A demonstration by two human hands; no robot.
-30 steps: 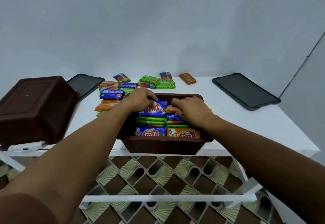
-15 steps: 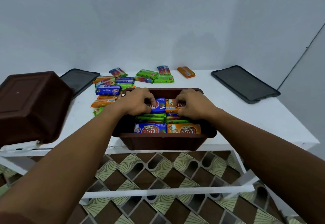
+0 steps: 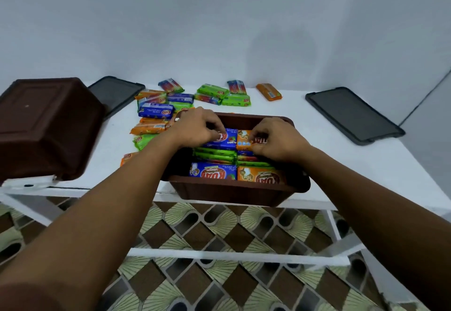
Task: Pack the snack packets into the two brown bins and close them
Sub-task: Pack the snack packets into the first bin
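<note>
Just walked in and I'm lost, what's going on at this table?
A person is filling an open brown bin with snack packets. The left grip holds a blue packet and the right grip an orange packet, at the bin's far end. Loose packets lie on the table behind it, and a second brown bin sits upside down on the left.

open brown bin (image 3: pixel 234 192): moulded plastic, smooth walls, low sheen along the rim.
upturned brown bin (image 3: pixel 46 127): same brown plastic, base panel dull with a faint highlight.
snack packets (image 3: pixel 235 100) loose on the counter: thin printed film, glossy.
blue packet (image 3: pixel 229 138) and orange packet (image 3: pixel 244 137) in the open bin: same glossy film, light catching the print.
lid beside the upturned bin (image 3: pixel 117 93) and second lid (image 3: pixel 351 115): dark grey plastic, matt.
counter (image 3: pixel 341 159): white, smooth, near matt.
wall (image 3: pixel 219 29): matt, even.
floor (image 3: pixel 219 232): patterned tile, slight shine.
</note>
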